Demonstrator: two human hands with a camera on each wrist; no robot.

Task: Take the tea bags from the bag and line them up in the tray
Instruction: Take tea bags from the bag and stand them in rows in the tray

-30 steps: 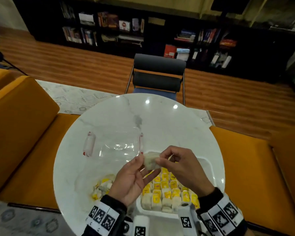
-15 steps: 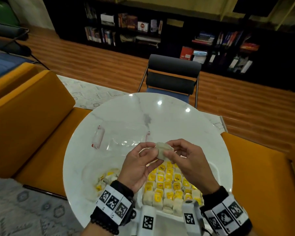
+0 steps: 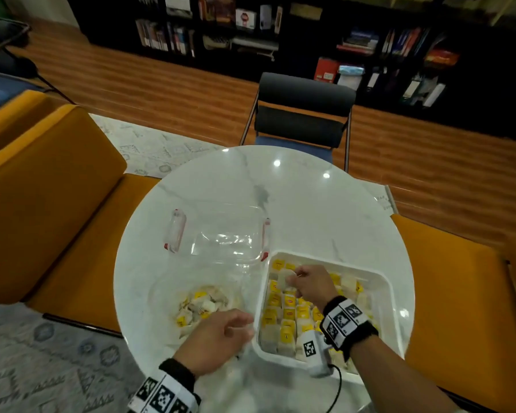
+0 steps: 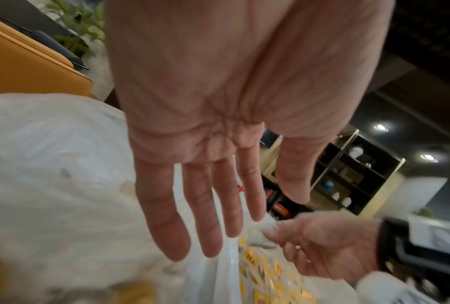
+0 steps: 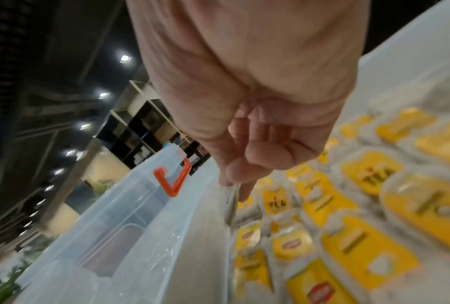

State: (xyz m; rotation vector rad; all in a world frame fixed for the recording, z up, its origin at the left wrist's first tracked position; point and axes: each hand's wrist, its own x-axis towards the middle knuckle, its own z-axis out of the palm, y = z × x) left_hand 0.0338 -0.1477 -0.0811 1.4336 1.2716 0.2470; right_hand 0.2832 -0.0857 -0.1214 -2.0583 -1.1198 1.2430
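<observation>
A white tray [image 3: 382, 278] on the round marble table holds rows of yellow-tagged tea bags [image 3: 283, 311]. My right hand [image 3: 292, 283] hovers over the tray's far left part and pinches one pale tea bag [image 3: 283, 280] by its top edge. In the right wrist view the tea bag [image 5: 231, 205] hangs from my fingertips [image 5: 234, 176] beside the tray's left wall [image 5: 200, 236]. My left hand [image 3: 242, 329] is empty, its fingers [image 4: 205, 205] straight, over the near edge of the clear plastic bag [image 3: 167, 293], which holds loose tea bags [image 3: 203, 302].
A clear plastic container with red clips [image 3: 221, 236] lies just beyond the bag, touching the tray's far left corner. A dark chair [image 3: 301, 114] stands at the table's far side. Orange sofa cushions [image 3: 51, 186] flank the table on both sides.
Both hands held one tea bag above the tray. The left hand has let go and dropped to the plastic bag. The right hand has carried the tea bag down over the tray's far left part.
</observation>
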